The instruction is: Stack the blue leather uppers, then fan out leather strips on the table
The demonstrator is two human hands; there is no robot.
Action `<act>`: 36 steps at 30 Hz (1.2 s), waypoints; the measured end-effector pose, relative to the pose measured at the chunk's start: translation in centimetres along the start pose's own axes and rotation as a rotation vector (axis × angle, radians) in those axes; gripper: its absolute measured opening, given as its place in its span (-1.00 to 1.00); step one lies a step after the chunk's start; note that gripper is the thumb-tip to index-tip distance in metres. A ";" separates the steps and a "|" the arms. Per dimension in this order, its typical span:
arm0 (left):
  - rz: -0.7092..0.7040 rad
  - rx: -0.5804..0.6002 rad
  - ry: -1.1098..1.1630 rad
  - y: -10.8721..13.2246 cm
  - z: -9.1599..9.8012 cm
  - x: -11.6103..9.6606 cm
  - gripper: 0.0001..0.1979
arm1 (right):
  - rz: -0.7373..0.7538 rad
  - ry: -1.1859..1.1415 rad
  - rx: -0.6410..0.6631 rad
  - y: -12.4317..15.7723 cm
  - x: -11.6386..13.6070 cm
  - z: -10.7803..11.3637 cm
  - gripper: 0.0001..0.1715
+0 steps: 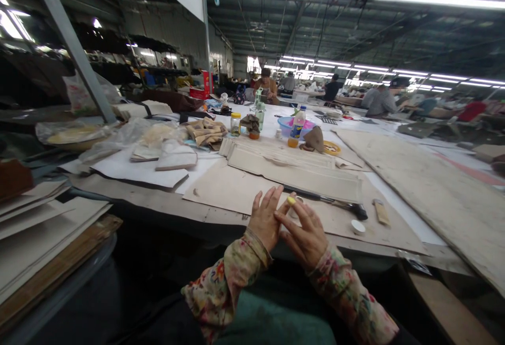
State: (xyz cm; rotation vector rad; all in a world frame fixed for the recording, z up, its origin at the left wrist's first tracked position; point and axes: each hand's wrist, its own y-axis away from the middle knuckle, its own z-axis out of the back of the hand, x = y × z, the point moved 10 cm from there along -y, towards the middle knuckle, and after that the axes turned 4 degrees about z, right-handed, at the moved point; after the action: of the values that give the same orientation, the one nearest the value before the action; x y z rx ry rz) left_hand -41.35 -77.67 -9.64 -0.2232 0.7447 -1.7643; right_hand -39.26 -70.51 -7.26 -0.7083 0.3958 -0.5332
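Observation:
My left hand (pixel 265 220) and my right hand (pixel 304 232) meet at the near edge of the work table (pixel 165 200), fingers stretched out and overlapping. A yellow band (pixel 291 200) wraps the tip of one right-hand finger. Neither hand holds anything. Just beyond my fingers lies a dark-handled hammer (pixel 327 200) on a beige sheet (pixel 232 190), with a stack of beige strips (pixel 292 169) behind it. A small white cap (pixel 358 226) and a small tan piece (pixel 381 212) lie to the right.
Plastic bags (pixel 130 137), folded leather pieces (pixel 205 132), jars and a bottle (pixel 296 124) and a blue bowl (pixel 284 123) sit further back. A long board (pixel 426 187) runs along the right. Stacked cardboard (pixel 43 229) lies at the left. Other people work far away.

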 end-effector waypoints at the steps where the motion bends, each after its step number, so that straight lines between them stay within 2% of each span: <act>1: 0.012 0.012 0.029 0.0 -0.1 0.1 -0.47 | 0.000 -0.017 -0.005 0.1 0.2 0.0 -0.62; 5: 0.069 0.061 0.292 0.1 -0.7 0.6 -0.44 | -0.164 0.013 -0.050 0.6 -1.5 0.4 -0.59; 9: 0.110 0.076 0.798 0.2 -0.9 0.7 -0.39 | -0.023 -0.145 0.013 0.8 0.7 -0.6 -0.58; 11: 0.180 0.154 0.997 0.5 -1.8 0.8 -0.35 | -0.048 -0.206 0.030 1.1 0.9 -1.0 -0.58; 14: 0.304 0.308 1.162 1.1 -3.6 0.8 -0.27 | -0.179 -0.192 -0.007 1.3 -0.3 -0.9 -0.57; 19: 0.330 0.392 1.351 1.5 -4.5 0.5 -0.25 | -0.058 -0.290 0.030 1.0 1.1 -1.1 -0.58; 21: 0.329 0.394 1.319 1.6 -4.5 0.8 -0.24 | -0.145 -0.250 0.037 1.2 -0.8 -1.2 -0.57; 24: 0.343 0.367 1.191 1.6 -4.1 1.8 -0.24 | -0.321 -0.098 0.036 2.0 -5.9 -1.0 -0.56; 27: 0.292 0.300 0.928 1.4 -3.5 2.6 -0.31 | -0.318 0.028 0.131 2.3 -9.1 -2.0 -0.59; 31: 0.143 0.182 0.505 1.0 -2.8 2.5 -0.39 | -0.267 0.084 0.310 2.2 -9.9 -4.7 -0.63; 36: 0.148 0.163 0.200 0.4 -2.8 3.2 -0.42 | -0.276 0.069 0.447 1.4 -9.5 -7.2 -0.58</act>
State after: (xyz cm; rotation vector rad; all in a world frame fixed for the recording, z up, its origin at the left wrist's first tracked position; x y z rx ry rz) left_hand -43.46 -79.60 -12.76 0.1172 0.7356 -1.7108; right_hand -50.09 -67.70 -11.66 -0.3126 0.2296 -0.8763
